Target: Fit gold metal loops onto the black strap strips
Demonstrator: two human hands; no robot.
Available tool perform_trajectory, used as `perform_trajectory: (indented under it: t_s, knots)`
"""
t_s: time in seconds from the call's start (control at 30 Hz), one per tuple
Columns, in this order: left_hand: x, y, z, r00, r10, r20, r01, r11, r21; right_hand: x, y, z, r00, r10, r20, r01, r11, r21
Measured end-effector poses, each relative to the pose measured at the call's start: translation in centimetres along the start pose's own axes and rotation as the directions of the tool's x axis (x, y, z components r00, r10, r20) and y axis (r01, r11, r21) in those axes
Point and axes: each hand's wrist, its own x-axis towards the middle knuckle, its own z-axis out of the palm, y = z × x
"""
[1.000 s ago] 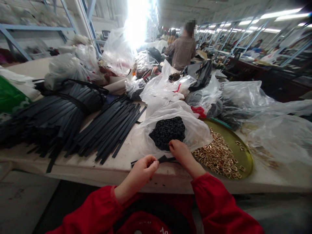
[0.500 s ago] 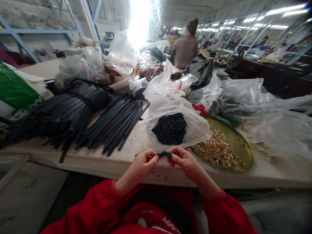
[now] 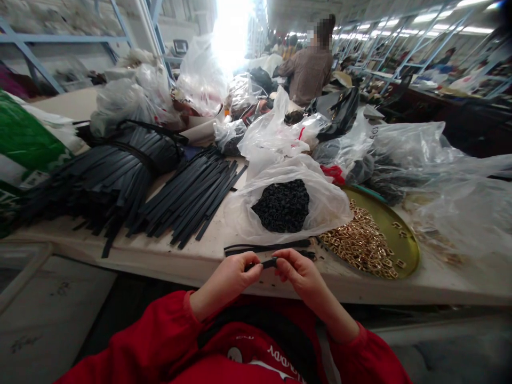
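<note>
R hand (image 3: 300, 269), in the blk loops (image 3: 282, 205) approx. 1 s ago, is now opp. L hand (image 3: 234, 274) over the table's (image 3: 208, 248) near edge — both pinching the blk strip (image 3: 269, 263), so work's prob. at its tip — wrists angled in, fingers curled, any loop there can't tell.

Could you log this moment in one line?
left hand: holds dark strip | right hand: pinches same strip | ahead: plastic bag, small black pieces inside
</note>
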Motion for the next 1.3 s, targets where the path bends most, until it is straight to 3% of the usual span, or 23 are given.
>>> perform_trajectory:
  t_s: [0.13, 0.33, 0.53, 0.77, 0.87, 1.0, 1.07, 1.2, 1.3]
  knots:
    - [0.0, 0.0, 0.3, 1.0, 0.01, 0.028, -0.009, 0.999, -0.036, -0.4, 0.4, 0.4, 0.998, 0.026, -0.049, -0.024, 0.998, 0.055]
    - [-0.3, 0.0, 0.3, 0.991, 0.026, 0.133, -0.021, 0.999, -0.039, -0.5, 1.0, 0.1, 0.994, 0.096, 0.055, -0.103, 0.985, 0.138]
    - [-0.1, -0.3, 0.9, 0.995, 0.04, 0.088, -0.036, 0.998, -0.047, -0.7, 1.3, 1.1, 0.994, 0.085, 0.067, -0.097, 0.974, 0.204]
    - [-0.7, -0.1, 1.6, 0.996, 0.065, 0.064, -0.05, 0.976, -0.213, -1.4, 1.9, 1.9, 0.986, 0.098, -0.133, -0.056, 0.956, 0.287]
    - [-0.9, 0.0, 1.5, 0.998, 0.043, 0.042, -0.033, 0.975, -0.22, -2.0, 1.8, 2.3, 0.994, 0.062, -0.094, -0.033, 0.958, 0.286]
    - [-1.1, 0.2, 1.4, 1.0, -0.014, 0.021, 0.018, 0.979, -0.203, -2.7, 1.9, 2.4, 0.998, 0.026, -0.051, -0.003, 0.915, 0.404]
    - [-1.3, 0.5, 1.3, 1.0, -0.024, 0.004, 0.024, 0.992, -0.121, -2.8, 2.1, 2.4, 0.996, 0.085, -0.014, -0.069, 0.89, 0.452]
    - [-1.6, 0.6, 1.3, 0.999, -0.022, -0.036, 0.024, 0.997, 0.067, -2.9, 2.7, 2.4, 0.959, 0.203, 0.198, -0.279, 0.798, 0.534]
    - [-1.6, 0.3, 1.4, 0.999, -0.038, -0.032, 0.044, 0.98, 0.193, -3.1, 3.0, 2.4, 0.944, 0.216, 0.249, -0.324, 0.739, 0.591]
